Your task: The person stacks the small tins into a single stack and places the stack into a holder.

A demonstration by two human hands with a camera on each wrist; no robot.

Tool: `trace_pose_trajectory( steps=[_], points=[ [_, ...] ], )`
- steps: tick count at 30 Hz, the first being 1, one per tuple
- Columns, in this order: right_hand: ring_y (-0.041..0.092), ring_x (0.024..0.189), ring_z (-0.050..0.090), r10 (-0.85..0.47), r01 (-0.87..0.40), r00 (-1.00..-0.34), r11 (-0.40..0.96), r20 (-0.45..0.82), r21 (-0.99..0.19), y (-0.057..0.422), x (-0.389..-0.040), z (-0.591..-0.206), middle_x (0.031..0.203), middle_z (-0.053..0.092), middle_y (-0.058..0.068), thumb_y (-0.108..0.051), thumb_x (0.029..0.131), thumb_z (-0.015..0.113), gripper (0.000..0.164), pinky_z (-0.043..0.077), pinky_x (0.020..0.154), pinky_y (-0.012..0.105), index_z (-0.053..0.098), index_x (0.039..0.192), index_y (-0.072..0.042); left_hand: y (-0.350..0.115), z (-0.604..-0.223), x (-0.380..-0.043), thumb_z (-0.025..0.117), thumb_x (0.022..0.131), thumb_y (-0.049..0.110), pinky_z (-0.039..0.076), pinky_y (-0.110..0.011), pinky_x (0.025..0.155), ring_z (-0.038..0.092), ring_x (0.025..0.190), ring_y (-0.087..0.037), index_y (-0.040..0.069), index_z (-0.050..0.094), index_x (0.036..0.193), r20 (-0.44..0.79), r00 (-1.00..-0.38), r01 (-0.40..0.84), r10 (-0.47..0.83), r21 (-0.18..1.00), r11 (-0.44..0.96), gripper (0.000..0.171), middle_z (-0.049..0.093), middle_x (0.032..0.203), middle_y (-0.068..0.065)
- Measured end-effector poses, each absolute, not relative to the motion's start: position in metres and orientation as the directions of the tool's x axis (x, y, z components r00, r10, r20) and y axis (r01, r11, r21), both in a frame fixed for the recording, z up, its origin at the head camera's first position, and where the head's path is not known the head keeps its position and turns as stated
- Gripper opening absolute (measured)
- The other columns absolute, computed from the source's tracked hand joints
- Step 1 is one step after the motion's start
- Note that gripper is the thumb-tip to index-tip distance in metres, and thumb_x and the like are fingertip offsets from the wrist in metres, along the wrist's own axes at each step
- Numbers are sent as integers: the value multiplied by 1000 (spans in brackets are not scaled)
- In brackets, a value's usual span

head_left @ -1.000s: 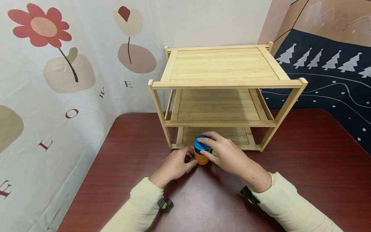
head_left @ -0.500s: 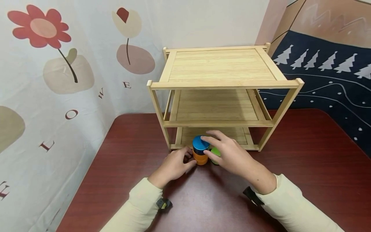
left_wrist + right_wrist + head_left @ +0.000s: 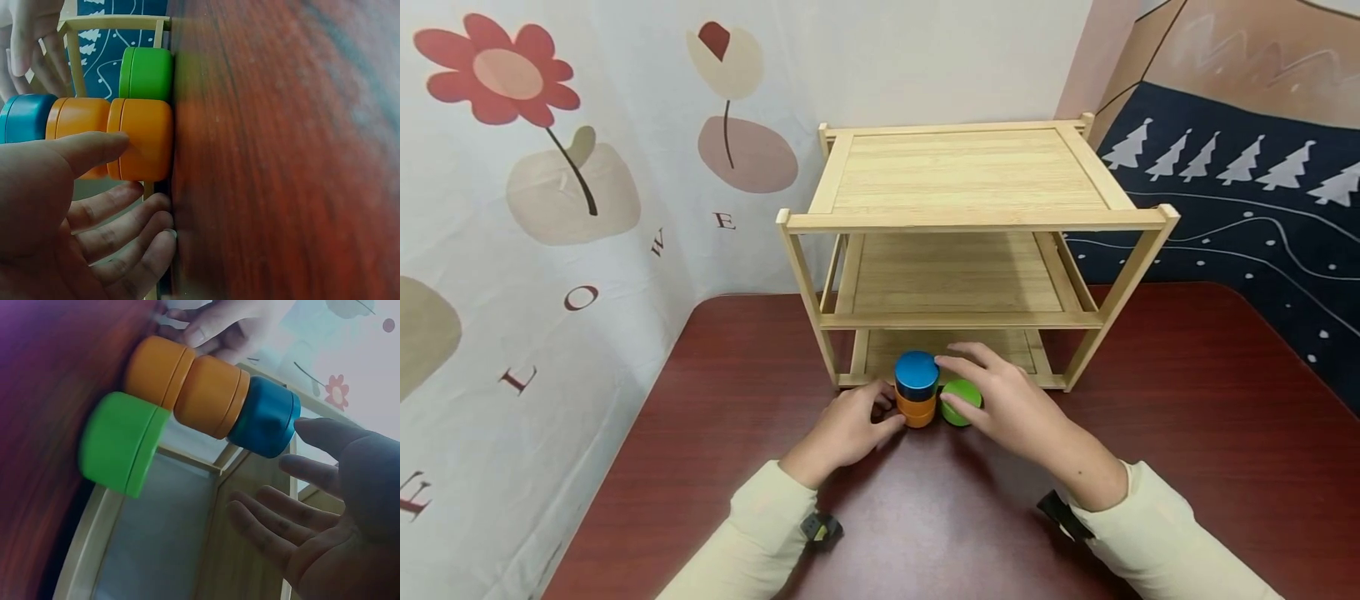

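Two orange tins stand stacked on the table, the lower one (image 3: 153,150) and the upper one (image 3: 209,397). On top of them sits a blue tin (image 3: 917,372) with a shiny lid. A green tin (image 3: 119,444) stands on the table just right of the stack. My left hand (image 3: 847,427) is at the stack's left side, its thumb at the lower orange tin and its fingers loosely bent. To the right, my right hand (image 3: 1022,412) hovers over the green tin with fingers spread and nothing in its grasp, fingertips close to the blue tin.
Right behind the tins rises a light wooden three-tier shelf (image 3: 977,218), its lowest board near table height. The dark red tabletop (image 3: 730,367) surrounds it. Printed cloth (image 3: 625,100) with flowers and trees hangs behind.
My right hand has let go of the blue tin and moved right, so the blue lid and the green tin show fully. The left hand stays beside the stack.
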State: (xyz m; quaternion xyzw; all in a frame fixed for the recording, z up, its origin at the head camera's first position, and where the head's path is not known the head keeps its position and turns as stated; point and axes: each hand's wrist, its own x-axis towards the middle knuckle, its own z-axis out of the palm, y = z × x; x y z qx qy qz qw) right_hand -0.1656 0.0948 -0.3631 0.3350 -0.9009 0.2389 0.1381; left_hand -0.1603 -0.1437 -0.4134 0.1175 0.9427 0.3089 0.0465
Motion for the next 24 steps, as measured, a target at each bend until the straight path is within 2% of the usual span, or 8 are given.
trace_pose_trajectory(
  steps=[8,24],
  points=[
    [31,101,71,-528,-657,-750,667,399,-352,100,-167,-369,134,60,15,-23,89,76,44,60,78,43,65,131,-12,-144,-415,-160,72,92,30,55,-40,85,69,98,-18,15,66,110,-15,-969,191,248,591,783,24,72,103,-1],
    [31,108,69,-533,-665,-743,656,404,-357,103,-175,-378,129,63,13,-20,90,75,37,58,86,46,68,126,-12,-144,-415,-161,73,92,30,54,-39,85,68,97,-16,16,67,108,-18,-971,181,238,592,785,22,72,102,1]
  ],
)
